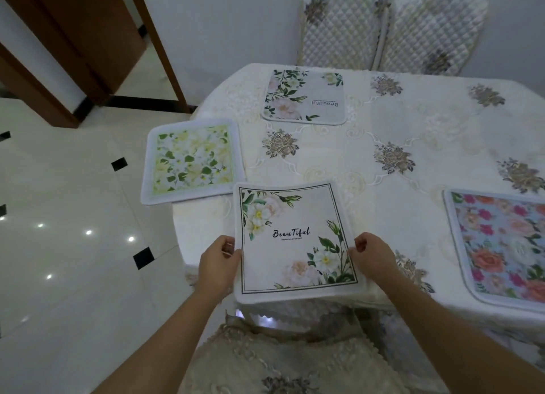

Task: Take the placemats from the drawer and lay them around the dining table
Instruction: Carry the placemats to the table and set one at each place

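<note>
Plain white wall [224, 25] behind; dark brown wooden door frame [88, 40] at upper left; glossy white tiled floor [59, 246] with small black diamond insets, showing point reflections of ceiling lights; two chairs [392, 28] in quilted floral covers stand side by side against the wall; a third covered chair seat [280, 361] in the near foreground.

The dining table [383, 163] serves as the reference. Four placemats lie on it. The near placemat [295, 240] sits at the table's near edge, with the left hand [218, 261] on its left side and the right hand [373, 255] on its right side. The left placemat [191, 160] overhangs the table's left edge. The far placemat [303, 97] lies at the far edge, before two chairs [383, 28]. The right placemat [501, 246] lies on the table's right part.
</note>
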Tool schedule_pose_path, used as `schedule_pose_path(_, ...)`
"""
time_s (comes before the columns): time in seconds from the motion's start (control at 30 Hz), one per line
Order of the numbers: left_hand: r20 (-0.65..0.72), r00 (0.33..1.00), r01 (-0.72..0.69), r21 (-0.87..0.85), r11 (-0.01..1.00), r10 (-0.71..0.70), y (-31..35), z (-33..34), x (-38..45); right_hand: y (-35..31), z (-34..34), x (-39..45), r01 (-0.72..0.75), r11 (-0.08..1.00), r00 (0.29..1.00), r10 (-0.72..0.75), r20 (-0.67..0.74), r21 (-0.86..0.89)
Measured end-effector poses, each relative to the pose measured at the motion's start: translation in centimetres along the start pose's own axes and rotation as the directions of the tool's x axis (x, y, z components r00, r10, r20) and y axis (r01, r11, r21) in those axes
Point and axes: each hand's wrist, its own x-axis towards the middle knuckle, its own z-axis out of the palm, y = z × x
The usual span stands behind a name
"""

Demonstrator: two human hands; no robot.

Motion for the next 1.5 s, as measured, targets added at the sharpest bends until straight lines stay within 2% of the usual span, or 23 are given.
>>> schedule_pose_path(0.2, 0.036, 0.995, -0.097, 0.03, 0.995, 0.096, 3.5, 1.9, 4.3, 0.8, -1.3, 0.8, -0.043, 0.996, 0.99, 0.052, -0.129, 0.075)
schedule_pose_path(0.33, 0.06, 0.99, -0.133, 0.116, 0.984, 0.126, 4.1, 3.0, 6.9, 0.9, -1.3, 1.0, -0.085, 0.993, 0.992, 0.092, -0.081, 0.084)
schedule_pose_path(0.47, 0.079, 0.993, -0.1, 0.2, 0.975, 0.085, 2.7, 3.2, 7.8, 1.0, -0.5, 0.5, -0.089, 0.995, 0.994, 0.092, -0.067, 0.046)
schedule_pose_path(0.73, 0.073, 0.991, -0.121, 0.153, 0.981, 0.111, 0.8, 2.7, 7.1, 0.6, 0.5, 0.0, -0.031, 0.997, 0.99, 0.042, -0.136, 0.077)
schedule_pose_path(0.93, 0.106, 0.985, -0.15, 0.129, 0.98, 0.137, 0.2, 2.2, 7.3, 0.8, 1.1, -0.5, -0.047, 0.999, 0.992, 0.045, -0.119, -0.012)
schedule_pose_path(1.03, 0.139, 0.977, -0.188, 0.192, 0.963, 0.163, 0.1, 2.3, 7.2, 0.6, 1.4, -0.7, -0.054, 0.998, 0.989, 0.049, -0.137, -0.032)
schedule_pose_path(1.27, 0.153, 0.97, -0.23, 0.297, 0.927, 0.192, 0.3, 2.4, 7.0, 0.3, 1.6, -0.7, -0.044, 0.998, 0.984, 0.051, -0.173, 0.043)
schedule_pose_path(1.4, 0.148, 0.966, -0.252, 0.343, 0.905, 0.213, 0.7, 2.5, 8.0, -0.5, 1.6, 0.3, -0.004, 0.998, 0.969, 0.018, -0.247, 0.057)
schedule_pose_path(1.5, 0.125, 0.958, -0.286, 0.365, 0.886, 0.258, 1.7, 2.9, 9.4, -2.2, 1.6, 1.8, 0.105, 0.994, 0.951, -0.088, -0.295, 0.043)
